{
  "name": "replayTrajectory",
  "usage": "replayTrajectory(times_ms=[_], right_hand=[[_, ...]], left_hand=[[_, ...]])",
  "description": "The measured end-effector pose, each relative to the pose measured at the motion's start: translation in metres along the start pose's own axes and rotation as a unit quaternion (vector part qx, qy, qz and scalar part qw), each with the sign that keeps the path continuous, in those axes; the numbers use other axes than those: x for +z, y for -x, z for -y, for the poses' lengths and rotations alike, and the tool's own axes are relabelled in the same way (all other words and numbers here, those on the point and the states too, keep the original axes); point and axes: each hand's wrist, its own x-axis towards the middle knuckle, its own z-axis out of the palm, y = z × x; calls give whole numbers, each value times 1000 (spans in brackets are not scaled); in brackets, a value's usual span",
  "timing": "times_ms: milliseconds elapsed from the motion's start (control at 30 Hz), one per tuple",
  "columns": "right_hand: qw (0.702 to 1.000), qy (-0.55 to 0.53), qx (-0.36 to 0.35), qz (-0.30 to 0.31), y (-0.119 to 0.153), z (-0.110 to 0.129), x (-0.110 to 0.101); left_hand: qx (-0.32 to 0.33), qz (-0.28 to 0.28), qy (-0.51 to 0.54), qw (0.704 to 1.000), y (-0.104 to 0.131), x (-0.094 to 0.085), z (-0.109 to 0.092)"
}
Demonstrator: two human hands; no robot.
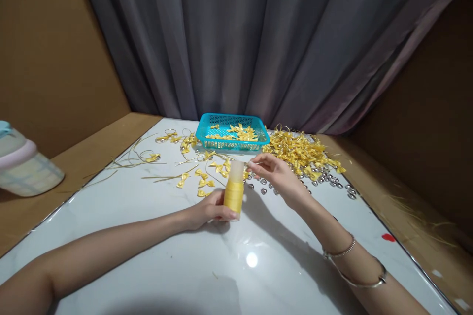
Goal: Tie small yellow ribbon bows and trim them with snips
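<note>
My left hand (pixel 212 210) is wrapped round the lower part of a spool of yellow thread (pixel 234 196), which stands nearly upright with its pale, bare top showing. Just right of the spool's top, my right hand (pixel 269 170) has thumb and forefinger pinched together. Whatever lies between those fingertips is too fine to make out. Several small yellow ribbon bows (pixel 204 183) lie on the white tabletop behind my left hand. Small silvery metal pieces (pixel 263 191) are scattered below and beside my right hand.
A turquoise plastic basket (pixel 232 146) holding yellow bows stands at the back. To its right is a heap of yellow bows (pixel 295 150) with gold ties. Thin gold strands (pixel 162 177) lie at left. A pale cup (pixel 29 170) stands far left; a grey curtain (pixel 221 34) hangs behind.
</note>
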Motion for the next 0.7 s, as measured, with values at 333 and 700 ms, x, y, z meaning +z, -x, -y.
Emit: replayTrajectory(times_ms=[333,700], right_hand=[[999,-19,8,42,9,5,12],[984,-157,29,81,9,18,-5]], left_hand=[[7,-48,-43,998,2,7,-3],[5,-49,-36,998,1,5,-2]])
